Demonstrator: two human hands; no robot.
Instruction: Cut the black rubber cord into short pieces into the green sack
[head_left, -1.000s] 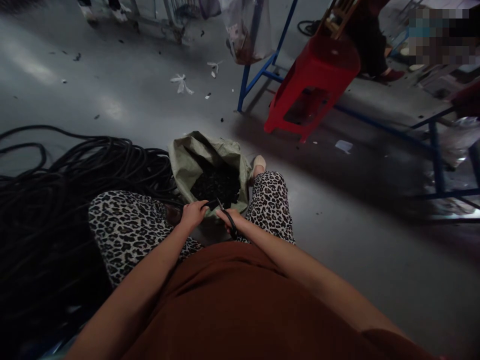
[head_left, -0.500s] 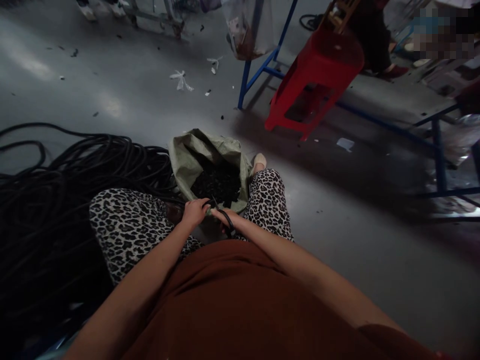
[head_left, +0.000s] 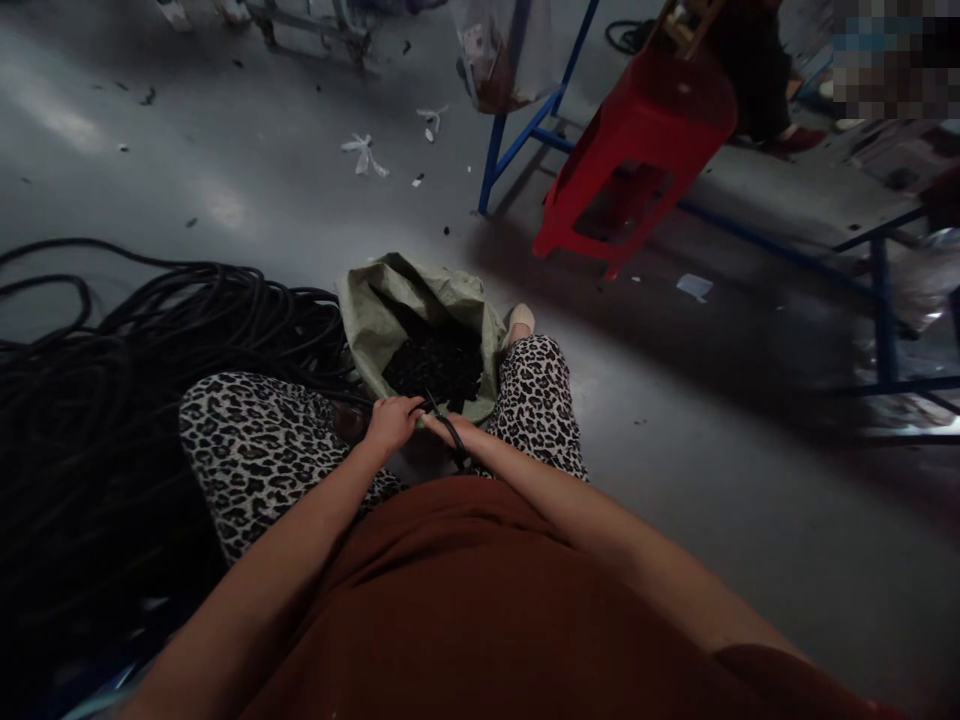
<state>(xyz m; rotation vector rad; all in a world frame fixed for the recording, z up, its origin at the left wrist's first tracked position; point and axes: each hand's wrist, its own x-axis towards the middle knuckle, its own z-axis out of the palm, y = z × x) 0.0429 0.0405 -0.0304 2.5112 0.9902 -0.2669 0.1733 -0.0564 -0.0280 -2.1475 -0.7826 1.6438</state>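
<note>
My left hand (head_left: pixel 393 424) is closed over the end of a black rubber-like cord (head_left: pixel 351 395), which comes in from the left across my knee. Close beside it, my right hand (head_left: pixel 459 432) grips scissors with black handles (head_left: pixel 452 436); their blades point up toward the cord's end. Whether the blades touch the cord, I cannot tell. Just beyond both hands stands an open pale green woven sack (head_left: pixel 364 310) between my legs. Many small black cut pieces (head_left: pixel 435 365) lie inside it.
A large tangle of black cord (head_left: pixel 217 300) covers the floor at left. A red plastic stool (head_left: pixel 637 140) stands beside a blue metal frame (head_left: pixel 491 165) at upper right. White scraps (head_left: pixel 364 155) litter the floor. Another person's foot (head_left: pixel 799 140) shows behind the stool.
The view has shifted very slightly. My left fingers have edged a little toward the scissor blades; both hands keep their hold near the sack's rim.
</note>
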